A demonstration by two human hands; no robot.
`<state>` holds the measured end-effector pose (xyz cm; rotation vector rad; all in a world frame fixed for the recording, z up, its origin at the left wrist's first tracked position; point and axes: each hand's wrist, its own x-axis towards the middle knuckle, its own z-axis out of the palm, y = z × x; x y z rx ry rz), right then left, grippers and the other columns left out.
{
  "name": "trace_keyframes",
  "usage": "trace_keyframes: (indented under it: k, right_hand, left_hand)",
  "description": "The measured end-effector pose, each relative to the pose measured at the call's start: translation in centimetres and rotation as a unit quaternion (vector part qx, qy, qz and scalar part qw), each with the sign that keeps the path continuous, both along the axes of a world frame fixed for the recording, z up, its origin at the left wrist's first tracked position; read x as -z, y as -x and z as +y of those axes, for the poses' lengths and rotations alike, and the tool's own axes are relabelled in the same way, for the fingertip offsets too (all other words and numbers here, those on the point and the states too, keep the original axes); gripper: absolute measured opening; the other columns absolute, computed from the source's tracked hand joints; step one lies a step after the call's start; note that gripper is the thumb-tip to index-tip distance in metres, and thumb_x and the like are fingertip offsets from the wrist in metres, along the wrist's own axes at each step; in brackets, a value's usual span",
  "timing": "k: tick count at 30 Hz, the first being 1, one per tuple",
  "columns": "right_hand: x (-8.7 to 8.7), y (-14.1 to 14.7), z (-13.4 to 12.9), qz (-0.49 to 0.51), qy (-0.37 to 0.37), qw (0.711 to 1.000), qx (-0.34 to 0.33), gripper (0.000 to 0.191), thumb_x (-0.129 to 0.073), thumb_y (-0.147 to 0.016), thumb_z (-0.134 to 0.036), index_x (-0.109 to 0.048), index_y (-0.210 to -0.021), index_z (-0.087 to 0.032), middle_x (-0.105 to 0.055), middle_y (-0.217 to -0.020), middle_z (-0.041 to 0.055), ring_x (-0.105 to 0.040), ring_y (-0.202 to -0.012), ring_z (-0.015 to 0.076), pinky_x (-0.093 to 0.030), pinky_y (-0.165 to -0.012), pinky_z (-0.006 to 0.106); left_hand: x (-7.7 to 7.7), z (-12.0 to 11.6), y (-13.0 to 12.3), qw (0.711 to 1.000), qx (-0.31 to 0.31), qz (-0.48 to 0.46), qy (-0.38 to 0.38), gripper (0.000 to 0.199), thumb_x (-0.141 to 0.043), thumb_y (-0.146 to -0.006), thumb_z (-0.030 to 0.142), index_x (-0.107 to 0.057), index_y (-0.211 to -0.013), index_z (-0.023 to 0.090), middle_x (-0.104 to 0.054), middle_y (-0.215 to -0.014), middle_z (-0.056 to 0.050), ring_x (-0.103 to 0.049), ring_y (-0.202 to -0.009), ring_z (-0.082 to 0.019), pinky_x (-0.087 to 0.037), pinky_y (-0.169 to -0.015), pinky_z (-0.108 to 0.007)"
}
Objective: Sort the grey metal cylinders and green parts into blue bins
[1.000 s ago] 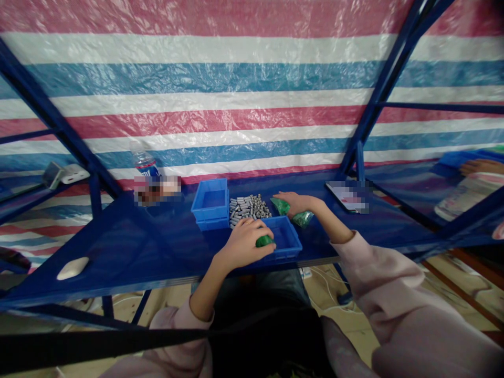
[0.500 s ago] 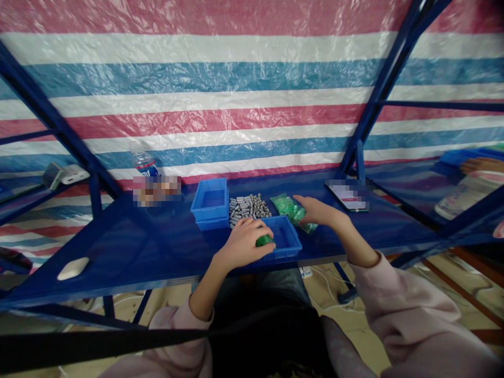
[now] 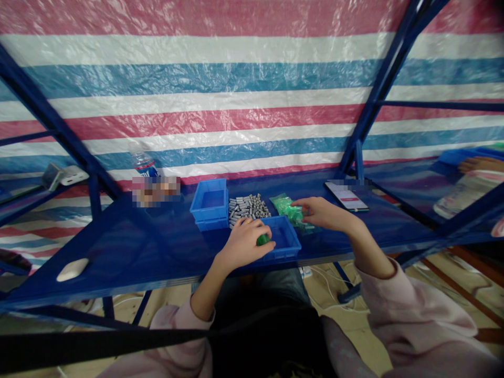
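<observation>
Over the left side of an open blue bin (image 3: 289, 236), my left hand (image 3: 246, 242) is curled round a small green thing (image 3: 263, 239); its kind is mostly hidden by the fingers. My right hand (image 3: 325, 214) hovers at the right edge of a clear bag of green pieces (image 3: 289, 207), fingers spread and apart. Whether its fingertips touch the bag I cannot tell. Behind the bin lies a heap of small grey metal cylinders (image 3: 250, 206), beside the bag.
Two stacked blue bins (image 3: 209, 202) stand left of the heap. A phone (image 3: 346, 196) lies to the right, a white mouse-shaped object (image 3: 73, 269) far left. A bottle (image 3: 145, 167) stands at the back. Blue frame posts (image 3: 364, 126) rise behind the table; another person's hand (image 3: 480, 165) shows far right.
My right hand has shifted slightly right off the bag, and its fingers have spread. My left hand stays almost where it was, still round the green thing.
</observation>
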<state>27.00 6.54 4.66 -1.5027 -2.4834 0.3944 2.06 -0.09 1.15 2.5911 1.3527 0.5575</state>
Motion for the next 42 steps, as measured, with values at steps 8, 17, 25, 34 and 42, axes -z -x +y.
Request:
trace_keyframes:
  k: [8, 17, 25, 34, 42]
  right_hand:
    - [-2.3, 2.7, -3.1, 0.153, -0.063, 0.986, 0.002, 0.041, -0.056, -0.082, -0.02, -0.062, -0.123, -0.017, -0.071, -0.095, 0.0065, -0.064, -0.075, 0.017, -0.048, -0.07, 0.028]
    - [1.4, 6.3, -4.0, 0.073, 0.006, 0.995, -0.074, 0.052, -0.05, -0.077, -0.003, -0.053, -0.128, -0.011, -0.069, -0.098, 0.0132, -0.064, -0.091, 0.0235, -0.046, -0.08, 0.034]
    - [1.8, 8.1, -5.0, 0.053, 0.074, 0.994, -0.059, 0.052, -0.043, -0.087, -0.012, -0.041, -0.138, -0.003, -0.067, -0.108, 0.0232, -0.064, -0.101, 0.03, -0.046, -0.081, 0.036]
    - [0.9, 6.8, -4.7, 0.083, 0.159, 0.976, -0.122, 0.076, -0.045, -0.083, -0.018, -0.015, -0.152, -0.003, -0.07, -0.089, 0.012, -0.062, -0.074, 0.0202, -0.046, -0.069, 0.032]
    - [1.0, 5.9, -4.2, 0.116, 0.152, 0.966, -0.175, 0.084, -0.046, -0.077, -0.014, -0.013, -0.153, -0.006, -0.067, -0.109, 0.0138, -0.061, -0.075, 0.016, -0.047, -0.065, 0.027]
  left_hand:
    - [-0.2, 0.0, -0.1, 1.0, -0.006, 0.008, 0.003, 0.009, -0.058, -0.084, 0.03, -0.065, -0.088, 0.025, -0.065, -0.095, 0.001, -0.056, -0.096, -0.021, -0.032, -0.101, -0.041]
    - [-0.3, -0.1, -0.2, 1.0, -0.01, 0.022, 0.0, 0.013, -0.056, -0.084, 0.029, -0.065, -0.091, 0.024, -0.066, -0.096, -0.001, -0.057, -0.096, -0.023, -0.035, -0.099, -0.041]
    - [0.0, 0.0, -0.2, 0.999, -0.014, 0.035, -0.028, 0.015, -0.055, -0.085, 0.032, -0.063, -0.089, 0.021, -0.066, -0.095, -0.004, -0.058, -0.095, -0.024, -0.038, -0.096, -0.041]
    - [0.0, 0.0, -0.2, 1.0, -0.022, 0.005, -0.007, 0.038, -0.06, -0.084, 0.043, -0.055, -0.111, 0.017, -0.066, -0.104, -0.008, -0.059, -0.099, -0.026, -0.038, -0.097, -0.04]
    - [0.0, -0.1, -0.1, 1.0, -0.007, 0.003, -0.005, 0.054, -0.057, -0.081, 0.064, -0.056, -0.115, 0.022, -0.065, -0.113, -0.007, -0.056, -0.106, -0.029, -0.036, -0.096, -0.041]
